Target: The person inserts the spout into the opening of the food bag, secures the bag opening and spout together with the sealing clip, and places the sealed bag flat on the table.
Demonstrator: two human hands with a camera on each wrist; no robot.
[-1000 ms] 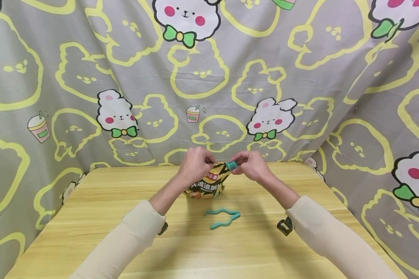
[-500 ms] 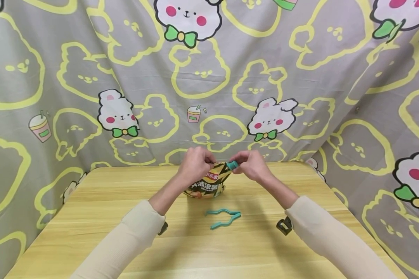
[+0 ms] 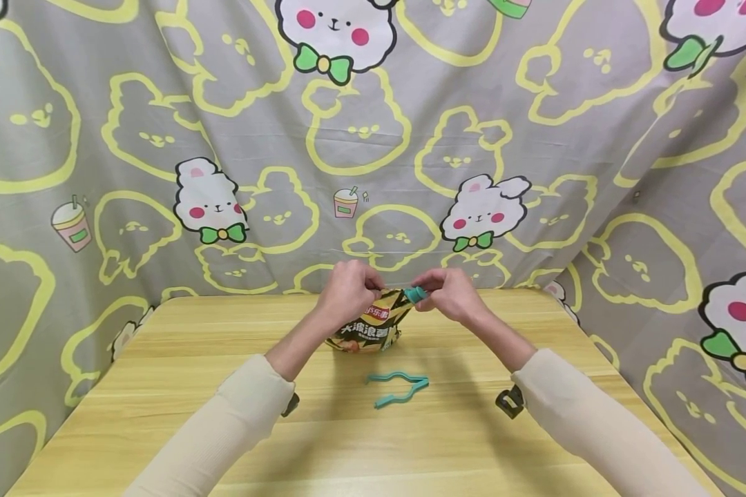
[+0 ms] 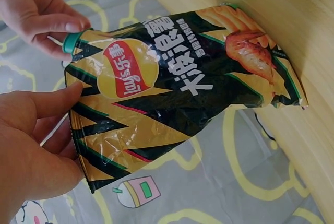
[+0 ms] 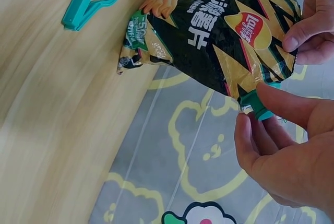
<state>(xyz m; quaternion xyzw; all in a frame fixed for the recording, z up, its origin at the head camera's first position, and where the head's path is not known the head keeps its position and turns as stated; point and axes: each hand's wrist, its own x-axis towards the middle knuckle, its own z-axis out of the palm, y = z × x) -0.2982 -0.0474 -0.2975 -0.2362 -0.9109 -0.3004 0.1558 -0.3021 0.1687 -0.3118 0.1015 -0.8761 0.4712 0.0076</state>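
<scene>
A Lay's chip bag [image 3: 367, 333], black and gold, stands with its bottom at the table and its top edge raised. My left hand [image 3: 347, 293] pinches that top edge between thumb and fingers, as the left wrist view of the bag [image 4: 156, 78] shows. At the bag's other top corner is a small round teal spout-like piece [image 5: 258, 104], fitted around the gathered corner. My right hand [image 5: 292, 145] grips this piece between thumb and fingers. On the table in front of the bag lies a teal clip [image 3: 421, 382], its two curved arms spread apart.
The light wooden table [image 3: 193, 386] ends at a grey curtain [image 3: 373, 159] printed with yellow outlines and white bunnies. Dark wrist-camera mounts [image 3: 508, 402] sit at both wrists, close over the tabletop.
The teal piece and my right fingers have turned slightly and shifted a little rightward at the bag's corner. My left hand, the bag and the clip stay nearly in place.
</scene>
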